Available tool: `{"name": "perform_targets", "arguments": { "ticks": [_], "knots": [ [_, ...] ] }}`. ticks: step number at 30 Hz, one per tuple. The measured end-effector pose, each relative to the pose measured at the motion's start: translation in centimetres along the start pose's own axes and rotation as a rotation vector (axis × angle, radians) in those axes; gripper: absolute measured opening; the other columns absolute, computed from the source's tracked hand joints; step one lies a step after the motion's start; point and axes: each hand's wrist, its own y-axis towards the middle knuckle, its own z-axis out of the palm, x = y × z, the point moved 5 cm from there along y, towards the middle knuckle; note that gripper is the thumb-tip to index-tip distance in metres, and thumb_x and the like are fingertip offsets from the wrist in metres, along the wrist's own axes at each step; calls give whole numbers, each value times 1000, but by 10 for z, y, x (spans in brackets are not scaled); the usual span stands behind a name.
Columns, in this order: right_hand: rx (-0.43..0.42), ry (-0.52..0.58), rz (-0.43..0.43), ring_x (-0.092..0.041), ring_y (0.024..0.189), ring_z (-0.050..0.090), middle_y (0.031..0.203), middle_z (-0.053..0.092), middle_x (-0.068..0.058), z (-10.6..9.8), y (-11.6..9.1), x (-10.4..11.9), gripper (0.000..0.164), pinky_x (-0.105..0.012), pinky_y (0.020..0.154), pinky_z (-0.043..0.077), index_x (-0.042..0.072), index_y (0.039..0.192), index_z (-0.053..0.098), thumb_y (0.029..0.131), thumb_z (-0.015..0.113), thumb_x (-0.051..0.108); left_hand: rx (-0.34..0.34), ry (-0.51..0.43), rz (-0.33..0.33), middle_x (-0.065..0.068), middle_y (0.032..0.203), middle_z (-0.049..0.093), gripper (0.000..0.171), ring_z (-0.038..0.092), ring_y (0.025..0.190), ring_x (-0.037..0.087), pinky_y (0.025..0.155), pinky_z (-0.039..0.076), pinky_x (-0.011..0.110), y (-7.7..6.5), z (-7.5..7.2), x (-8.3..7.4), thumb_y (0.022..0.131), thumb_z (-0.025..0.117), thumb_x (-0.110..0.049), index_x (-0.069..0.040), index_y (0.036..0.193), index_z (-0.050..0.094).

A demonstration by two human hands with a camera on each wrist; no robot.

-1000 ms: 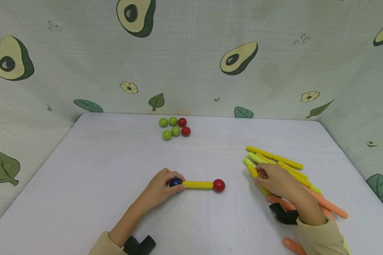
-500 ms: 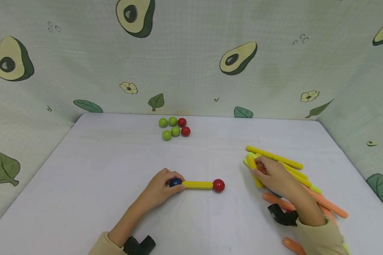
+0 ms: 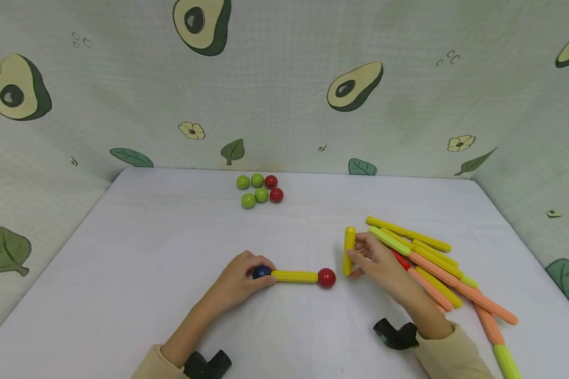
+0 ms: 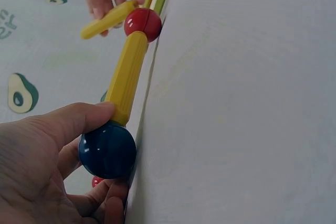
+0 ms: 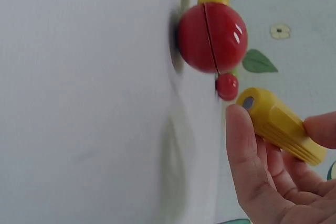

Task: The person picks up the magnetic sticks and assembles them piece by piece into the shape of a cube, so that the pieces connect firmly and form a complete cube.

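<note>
Head view, with wrist views for detail: the left hand gripped a dark blue ball, its thumb at the point where the ball met a ribbed yellow rod. This rod extended rightward from the left hand above the white tabletop and bore a large red ball at its far end. The right hand pinched a second yellow rod between thumb and fingers; that rod stood at the hand's left side, crosswise to the first, just beside the large red ball and apart from it. In the right wrist view, a grey disc showed in its end face. To the right of the right hand, a loose heap of rods overlapped, including a yellow-green rod and an orange rod. Beyond the left hand, well apart from it, four green balls and two further red balls formed a cluster. A cloth printed with avocados and leaves hung beyond both hands.
</note>
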Motion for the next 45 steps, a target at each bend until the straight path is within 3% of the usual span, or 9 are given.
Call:
{"name": "perform_targets", "arguments": {
  "ticks": [7,15,26,34,45],
  "knots": [
    [-16,145,58,-19,92,56,110,41,-16,13,4,-4,49,-32,77,55,-7,136,28,95,49,10,27,17,17,0,82,49,15,40,77,15,63,32,25,0,1,-1,79,72,-32,-26,92,68],
    [-17,221,133,-13,84,59,107,52,-13,22,8,-15,49,-25,79,54,-7,135,35,94,53,14,39,26,33,-1,82,49,15,40,78,15,64,32,25,1,2,-4,80,72,-32,-26,92,68],
    [71,121,177,-14,79,58,97,59,-8,29,11,-23,50,-24,75,52,-6,132,40,94,56,22,66,40,37,-2,81,48,15,39,78,15,63,30,26,-1,4,-7,79,72,-34,-26,92,68],
    [143,36,146,-14,75,59,94,62,-9,29,21,-21,47,-28,75,52,-7,126,45,93,57,24,78,60,40,-3,83,52,15,42,80,14,64,34,26,-3,1,-8,79,72,-36,-27,90,68],
    [159,56,162,-14,73,58,92,62,-8,26,21,-24,47,-27,73,52,-7,125,46,92,58,23,121,25,76,-4,87,53,21,44,82,13,68,37,25,-2,1,-5,82,67,-42,-28,98,68]
  ]
}}
